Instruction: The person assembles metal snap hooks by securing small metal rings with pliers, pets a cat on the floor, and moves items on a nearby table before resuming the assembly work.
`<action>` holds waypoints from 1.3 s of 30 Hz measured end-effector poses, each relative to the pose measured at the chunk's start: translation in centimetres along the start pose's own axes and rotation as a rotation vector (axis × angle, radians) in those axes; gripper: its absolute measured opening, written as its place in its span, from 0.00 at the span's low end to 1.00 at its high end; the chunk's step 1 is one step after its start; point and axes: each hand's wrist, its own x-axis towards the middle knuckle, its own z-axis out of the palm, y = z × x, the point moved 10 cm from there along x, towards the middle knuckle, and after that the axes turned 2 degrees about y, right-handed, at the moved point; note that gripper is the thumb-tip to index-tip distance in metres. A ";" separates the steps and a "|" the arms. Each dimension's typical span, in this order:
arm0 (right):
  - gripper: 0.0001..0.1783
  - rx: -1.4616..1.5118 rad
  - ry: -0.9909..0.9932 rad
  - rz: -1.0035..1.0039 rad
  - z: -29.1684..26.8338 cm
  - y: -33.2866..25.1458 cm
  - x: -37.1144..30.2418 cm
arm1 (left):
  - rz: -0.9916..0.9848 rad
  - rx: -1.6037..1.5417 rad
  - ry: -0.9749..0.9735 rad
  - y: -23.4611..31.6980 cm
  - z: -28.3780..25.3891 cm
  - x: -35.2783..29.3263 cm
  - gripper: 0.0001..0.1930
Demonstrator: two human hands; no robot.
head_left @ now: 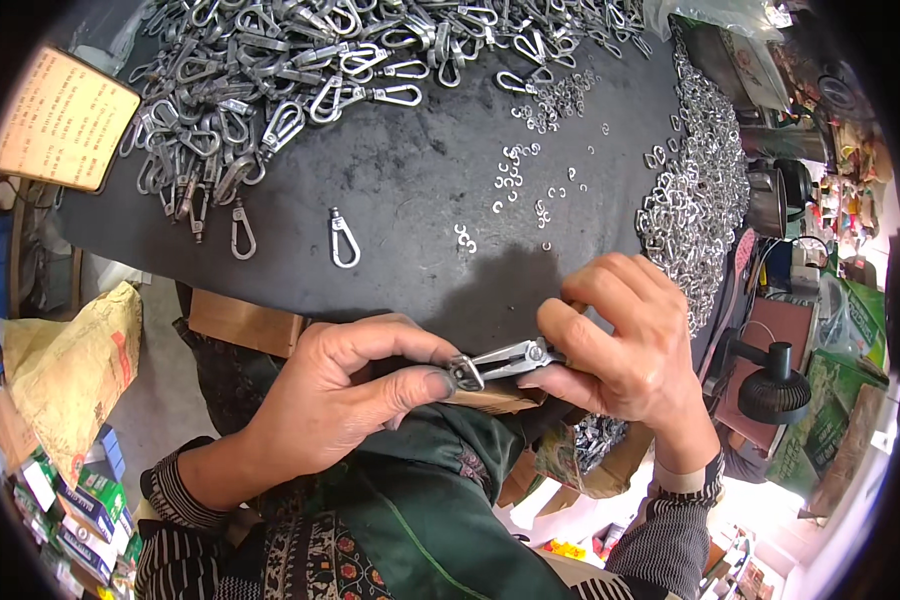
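Pinching: left hand (335, 390), on metal loop (467, 374)
Gripping: right hand (625, 345), pliers (510, 359) partly hidden
Tabletop (400, 220): dark, smudged
Room (170, 375): cluttered, edges cropped

I'm watching through one view, the left of two head-worn fisheye cameras. It looks steeply down and ahead from above the worktop's near edge, upright and unmirrored. It sits close: the left hand (335, 390) and right hand (620, 345) loom large just below centre, with the lap (430, 520) beneath and the sleeves (670, 545) entering low. The worktop (380, 170) runs out of my picture at the top; past its left and right edges I catch the room. The lens bows that near edge and blackens my corners.
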 end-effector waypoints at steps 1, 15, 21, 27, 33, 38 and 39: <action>0.21 0.001 0.007 -0.005 0.0 -0.1 0.0 | 0.004 0.006 0.006 0.0 0.0 0.0 0.06; 0.19 -0.058 -0.017 0.333 1.3 -2.1 -8.1 | 0.769 1.519 0.654 13.7 -1.0 0.1 0.24; 0.18 -0.067 -0.022 0.485 1.0 -0.7 -9.1 | 1.013 2.055 0.421 13.3 -1.6 4.4 0.16; 0.13 -0.249 0.359 0.725 -3.1 5.6 -14.2 | 0.960 1.223 0.539 16.0 -6.0 2.7 0.11; 0.10 -0.309 0.200 0.844 -1.5 8.6 -12.8 | 0.618 -0.320 0.158 10.8 -10.7 -0.6 0.20; 0.07 -0.007 0.234 0.915 -2.0 9.1 -10.6 | 0.179 -0.208 0.259 3.5 -5.4 -1.3 0.17; 0.07 0.111 0.211 0.862 -0.9 8.9 -9.5 | 0.121 -0.132 0.241 2.1 -3.8 -1.0 0.15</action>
